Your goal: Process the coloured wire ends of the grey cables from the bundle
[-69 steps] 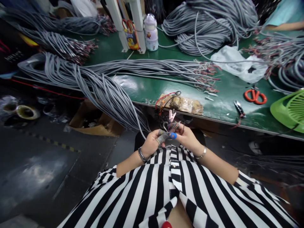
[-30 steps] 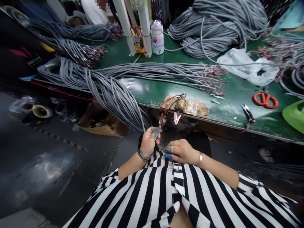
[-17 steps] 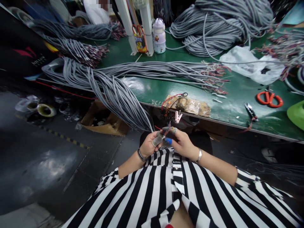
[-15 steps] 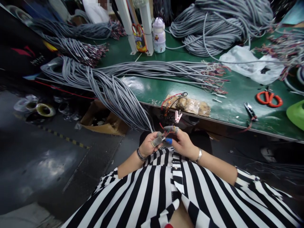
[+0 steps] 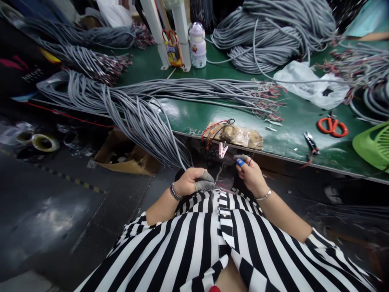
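Observation:
My left hand (image 5: pixel 193 183) is closed just below the table edge, its taped fingertips pinching the end of a grey cable (image 5: pixel 174 146) that trails off the big bundle. My right hand (image 5: pixel 251 174) is a hand's width to the right, pinched with a blue-capped thumb on thin coloured wires (image 5: pixel 220 178) running between the two hands. A pink clip (image 5: pixel 223 150) hangs just above them, under red and black leads (image 5: pixel 212 129) on a taped pad at the table edge.
Long grey cable bundles (image 5: pixel 130 109) drape over the green table (image 5: pixel 194 115) and its left edge. Cable coils (image 5: pixel 267 36), a white plastic bag (image 5: pixel 306 83), orange scissors (image 5: pixel 332 125), small snips (image 5: pixel 310 142), a green fan (image 5: pixel 373 142), a bottle (image 5: pixel 197 44). A cardboard box (image 5: pixel 121 156) on the floor.
My hands were pressed together over the wire ends; now they have drawn apart, the right hand up and to the right, the left staying low with the cable end.

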{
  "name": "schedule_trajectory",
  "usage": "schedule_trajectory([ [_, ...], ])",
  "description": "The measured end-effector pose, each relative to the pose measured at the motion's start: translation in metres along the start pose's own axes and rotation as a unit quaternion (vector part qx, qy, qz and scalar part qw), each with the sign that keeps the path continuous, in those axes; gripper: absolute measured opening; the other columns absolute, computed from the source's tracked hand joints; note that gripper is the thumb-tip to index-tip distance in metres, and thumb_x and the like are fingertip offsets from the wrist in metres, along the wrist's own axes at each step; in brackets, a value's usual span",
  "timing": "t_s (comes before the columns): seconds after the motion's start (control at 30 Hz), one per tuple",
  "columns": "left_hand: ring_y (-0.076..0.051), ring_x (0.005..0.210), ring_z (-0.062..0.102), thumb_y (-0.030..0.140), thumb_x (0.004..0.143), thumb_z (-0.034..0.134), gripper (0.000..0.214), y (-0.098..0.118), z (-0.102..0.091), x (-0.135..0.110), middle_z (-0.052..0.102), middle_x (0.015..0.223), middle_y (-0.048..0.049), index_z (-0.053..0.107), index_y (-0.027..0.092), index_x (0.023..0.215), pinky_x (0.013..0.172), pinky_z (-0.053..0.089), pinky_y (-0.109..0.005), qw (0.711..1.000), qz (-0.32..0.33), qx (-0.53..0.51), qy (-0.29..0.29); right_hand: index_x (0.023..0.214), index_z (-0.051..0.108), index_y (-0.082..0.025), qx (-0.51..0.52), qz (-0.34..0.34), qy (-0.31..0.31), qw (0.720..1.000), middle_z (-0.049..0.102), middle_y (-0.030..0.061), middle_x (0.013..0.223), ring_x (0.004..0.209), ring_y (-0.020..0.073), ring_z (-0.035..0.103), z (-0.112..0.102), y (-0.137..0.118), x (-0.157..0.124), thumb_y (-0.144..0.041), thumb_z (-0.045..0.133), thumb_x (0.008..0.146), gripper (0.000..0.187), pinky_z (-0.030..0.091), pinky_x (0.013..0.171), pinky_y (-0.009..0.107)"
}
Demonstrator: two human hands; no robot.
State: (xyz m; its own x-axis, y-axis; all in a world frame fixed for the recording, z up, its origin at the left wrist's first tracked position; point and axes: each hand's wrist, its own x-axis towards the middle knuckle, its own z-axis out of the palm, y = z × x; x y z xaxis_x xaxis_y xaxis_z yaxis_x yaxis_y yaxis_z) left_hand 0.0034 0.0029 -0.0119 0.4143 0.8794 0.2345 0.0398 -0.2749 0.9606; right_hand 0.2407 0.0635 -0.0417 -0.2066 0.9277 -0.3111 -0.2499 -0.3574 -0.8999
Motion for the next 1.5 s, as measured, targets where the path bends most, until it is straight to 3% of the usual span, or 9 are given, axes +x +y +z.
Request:
schedule_trajectory([
  [0.1,-0.012,0.065,0.062,0.031,0.081,0.072,0.019,-0.004,-0.001,0.007,0.067,0.072,-0.0051,0.073,0.012,0.083,0.06,0.049,-0.021,0.997,0.009,0.019,0.07,0.08,0.057,-0.018,-0.015,0.024,-0.053,0.998,0.042,-0.0085,0.05,0.037,0.0022,0.018,-0.002,0.0,0.008,-0.059,0.068,0.076,0.043,0.009,0.036,0.018],
  [0.23,-0.012,0.064,0.061,0.037,0.08,0.072,0.026,-0.014,-0.001,0.02,0.067,0.072,-0.0046,0.072,0.011,0.084,0.06,0.049,-0.021,0.993,-0.018,0.011,0.115,0.071,0.059,-0.016,-0.021,0.014,-0.111,0.994,0.044,-0.0049,0.048,0.038,0.0035,0.023,0.014,0.0,0.023,-0.076,0.056,0.075,0.06,0.015,0.036,0.02],
  [0.37,-0.009,0.059,0.056,0.04,0.077,0.075,0.029,-0.024,-0.001,0.034,0.067,0.073,-0.0041,0.072,0.012,0.084,0.054,0.045,-0.02,0.988,-0.04,-0.012,0.147,0.068,0.056,-0.017,-0.001,0.01,-0.134,0.991,0.038,-0.0067,0.043,0.038,0.005,0.028,0.032,-0.004,0.038,-0.077,0.059,0.072,0.06,0.019,0.037,0.02],
  [0.5,-0.006,0.049,0.047,0.045,0.072,0.078,0.036,-0.033,-0.002,0.043,0.063,0.065,-0.0005,0.072,0.012,0.084,0.045,0.039,-0.018,0.98,-0.083,-0.056,0.169,0.065,0.054,-0.017,0.034,0.024,-0.122,0.992,0.043,-0.0053,0.047,0.04,0.0041,0.029,0.038,-0.006,0.046,-0.074,0.067,0.068,0.058,0.016,0.037,0.018],
  [0.63,-0.005,0.046,0.045,0.048,0.07,0.079,0.039,-0.038,-0.001,0.049,0.059,0.06,0.0015,0.071,0.012,0.082,0.043,0.036,-0.017,0.977,-0.113,-0.072,0.166,0.062,0.054,-0.017,0.058,0.027,-0.113,0.992,0.045,-0.0041,0.049,0.04,0.0043,0.028,0.044,-0.003,0.047,-0.075,0.065,0.067,0.06,0.016,0.037,0.019],
  [0.8,-0.005,0.044,0.044,0.049,0.068,0.079,0.041,-0.039,0.0,0.052,0.057,0.057,0.0023,0.07,0.012,0.08,0.042,0.035,-0.017,0.975,-0.124,-0.074,0.169,0.057,0.049,-0.02,0.047,-0.11,-0.015,0.993,0.047,-0.0025,0.049,0.043,0.0076,0.037,0.055,0.007,0.046,-0.075,0.064,0.069,0.059,0.026,0.039,0.022],
  [1.03,-0.005,0.046,0.043,0.046,0.067,0.081,0.038,-0.038,-0.001,0.051,0.057,0.058,0.0025,0.068,0.011,0.077,0.044,0.034,-0.017,0.977,-0.135,-0.085,0.14,0.068,0.059,-0.016,0.17,0.04,-0.088,0.981,0.048,-0.0039,0.052,0.04,0.0032,0.027,0.06,0.001,0.049,-0.068,0.07,0.069,0.053,0.016,0.034,0.017],
  [1.2,-0.005,0.047,0.041,0.047,0.065,0.082,0.04,-0.037,0.002,0.053,0.055,0.057,0.0031,0.068,0.011,0.077,0.046,0.034,-0.017,0.977,-0.142,-0.09,0.133,0.063,0.055,-0.017,0.203,0.044,-0.059,0.977,0.039,-0.0079,0.044,0.037,0.003,0.025,0.065,-0.002,0.052,-0.064,0.076,0.066,0.051,0.017,0.033,0.017],
  [1.5,-0.006,0.046,0.043,0.048,0.07,0.078,0.039,-0.031,0.001,0.039,0.055,0.055,0.0017,0.069,0.01,0.076,0.044,0.035,-0.018,0.984,-0.125,-0.085,0.093,0.071,0.054,-0.02,0.205,0.091,-0.052,0.973,0.056,-0.002,0.057,0.04,0.0057,0.034,0.059,0.0,0.045,-0.074,0.059,0.075,0.054,0.021,0.034,0.019],
])
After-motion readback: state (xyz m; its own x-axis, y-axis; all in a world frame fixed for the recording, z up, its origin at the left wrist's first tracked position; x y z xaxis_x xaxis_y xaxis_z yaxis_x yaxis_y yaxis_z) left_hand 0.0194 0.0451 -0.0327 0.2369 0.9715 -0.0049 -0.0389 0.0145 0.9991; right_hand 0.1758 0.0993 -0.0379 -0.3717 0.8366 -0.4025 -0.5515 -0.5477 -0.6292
